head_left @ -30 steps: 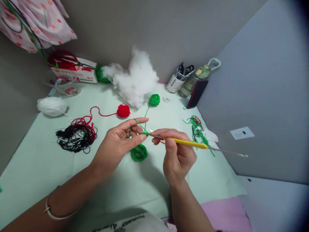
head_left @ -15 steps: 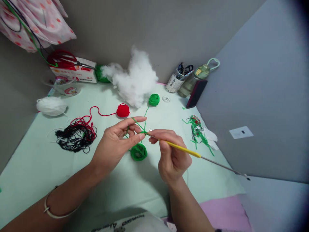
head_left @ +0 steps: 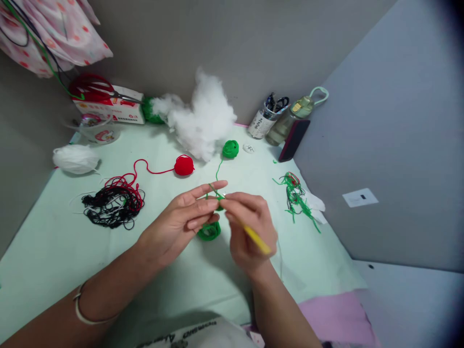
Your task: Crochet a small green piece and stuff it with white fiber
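Pinching green yarn (head_left: 220, 197), the left hand (head_left: 174, 223) meets the right hand (head_left: 253, 232), which pinches a yellow-handled hook (head_left: 256, 239); the yarn, between them above the table (head_left: 54, 237), could slip loose if its tension slackens.

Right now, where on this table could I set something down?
The tabletop looks bare near left, between the black yarn tangle and the left forearm, and near right, between the green scraps and the pink cloth. Crowded: the back, around the white stuffing, and the middle, around left hand and right hand.
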Motion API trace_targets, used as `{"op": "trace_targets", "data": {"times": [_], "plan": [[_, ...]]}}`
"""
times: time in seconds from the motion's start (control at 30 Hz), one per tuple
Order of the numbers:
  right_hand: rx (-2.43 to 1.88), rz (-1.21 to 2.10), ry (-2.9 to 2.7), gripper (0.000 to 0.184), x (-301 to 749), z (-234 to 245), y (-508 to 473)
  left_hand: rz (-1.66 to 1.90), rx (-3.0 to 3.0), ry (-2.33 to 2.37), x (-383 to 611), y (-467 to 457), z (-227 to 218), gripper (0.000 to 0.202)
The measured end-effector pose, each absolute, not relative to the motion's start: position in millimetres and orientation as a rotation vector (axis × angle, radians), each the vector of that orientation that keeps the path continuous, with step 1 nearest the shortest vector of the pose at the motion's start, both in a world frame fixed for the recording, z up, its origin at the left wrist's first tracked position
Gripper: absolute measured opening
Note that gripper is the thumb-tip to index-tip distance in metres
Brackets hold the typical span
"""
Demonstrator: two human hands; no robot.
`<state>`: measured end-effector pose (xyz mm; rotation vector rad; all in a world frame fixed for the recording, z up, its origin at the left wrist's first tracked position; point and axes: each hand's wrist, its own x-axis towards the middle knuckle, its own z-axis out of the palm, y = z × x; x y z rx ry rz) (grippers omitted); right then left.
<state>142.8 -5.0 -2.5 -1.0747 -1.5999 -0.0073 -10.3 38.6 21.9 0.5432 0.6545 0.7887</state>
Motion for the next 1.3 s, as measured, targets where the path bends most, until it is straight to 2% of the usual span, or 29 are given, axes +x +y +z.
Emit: {"op": "trace_targets", "data": {"times": [0.17, 0.27, 0.4, 0.5, 0.6, 0.7, 0.83, 1.0, 1.13, 1.3], "plan": [[-0.983, 0.535, -1.228, 0.02, 145, 8, 3, 0.865, 0.662, 0.691, -12, 41, 22, 0.037], [-1.004, 0.53, -1.29, 0.018, 142, 5, 3, 0.889, 0.737, 0.725, -8, 39, 22, 0.039], [-1.066, 0.25, -1.522, 0.032, 141, -2, -2, 0.916, 0.711, 0.752, -2, 36, 20, 0.043], [-1.078, 0.119, -1.609, 0.036, 144, -2, -3, 0.828, 0.563, 0.687, -2, 37, 19, 0.035], [-1.048, 0.353, -1.354, 0.023, 149, 3, 0, 0.828, 0.452, 0.643, -5, 41, 18, 0.024], [-1.003, 0.634, -1.187, 0.017, 150, 7, 4, 0.884, 0.501, 0.642, -6, 42, 16, 0.025], [-1.013, 0.683, -1.223, 0.013, 149, 6, 6, 0.863, 0.703, 0.725, -5, 38, 15, 0.033], [-0.908, 0.883, -1.06, 0.015, 152, 4, 6, 0.876, 0.813, 0.781, -8, 39, 17, 0.033], [-0.961, 0.807, -1.096, 0.017, 150, 8, 2, 0.9, 0.835, 0.797, -11, 41, 16, 0.033], [-1.018, 0.373, -1.461, 0.023, 145, 6, -5, 0.978, 0.955, 0.86, -11, 38, 13, 0.035]]}}
